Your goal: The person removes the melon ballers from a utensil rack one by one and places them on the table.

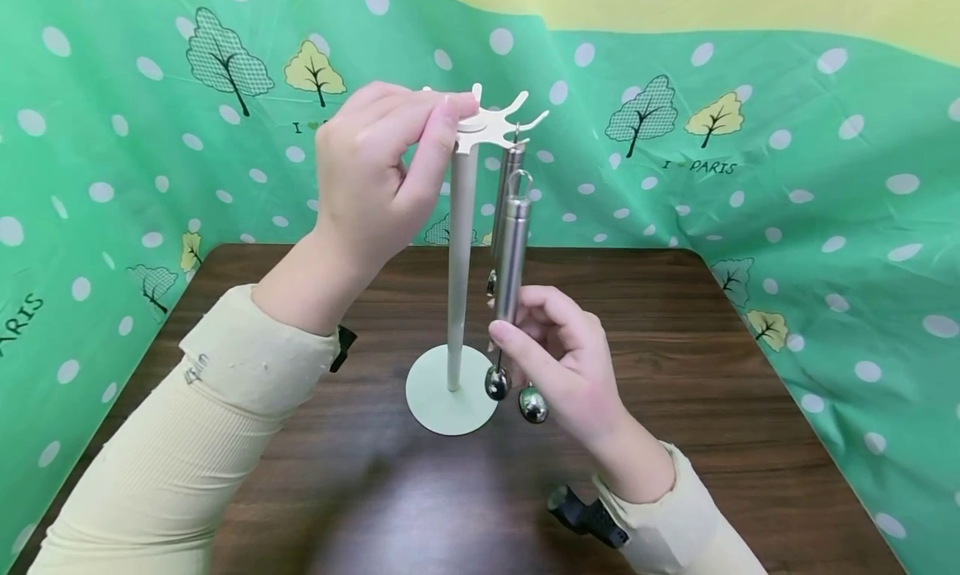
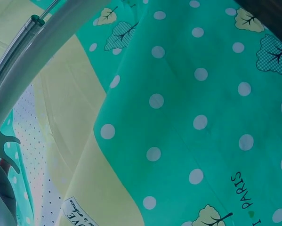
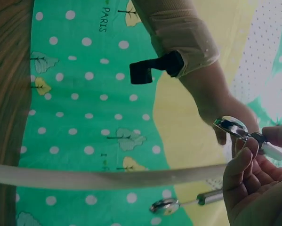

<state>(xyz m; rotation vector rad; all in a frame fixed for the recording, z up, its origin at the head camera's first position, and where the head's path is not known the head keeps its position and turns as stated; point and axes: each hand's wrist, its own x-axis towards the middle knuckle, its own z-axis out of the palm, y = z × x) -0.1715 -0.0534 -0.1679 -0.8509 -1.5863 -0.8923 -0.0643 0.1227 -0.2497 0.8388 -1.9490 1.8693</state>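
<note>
In the head view we see the left hand (image 1: 386,154) pinching the top of a pale rack (image 1: 460,258) between thumb and fingers, and the right hand (image 1: 566,362) gripping a metal scoop (image 1: 513,250) with thumb and fingers at the lower handle. The scoop is just right of the post; its long axis is nearly upright, the loop pointing up, just under the hooks, and the round head down, slightly to the left. Behind it a hanging scoop (image 1: 506,187) points downward along the post. Another shiny head (image 1: 533,404) shows below the right hand; we cannot tell to which piece it belongs. The rack's base stands on the table (image 1: 675,333), well in front of its far edge, between left and right edges. In the left wrist view, one metal handle lies along the slanting post, and we see only little of the fingers. In the right wrist view, the gripped scoop's head points toward the picture's left, as the hanging one's does.
</note>
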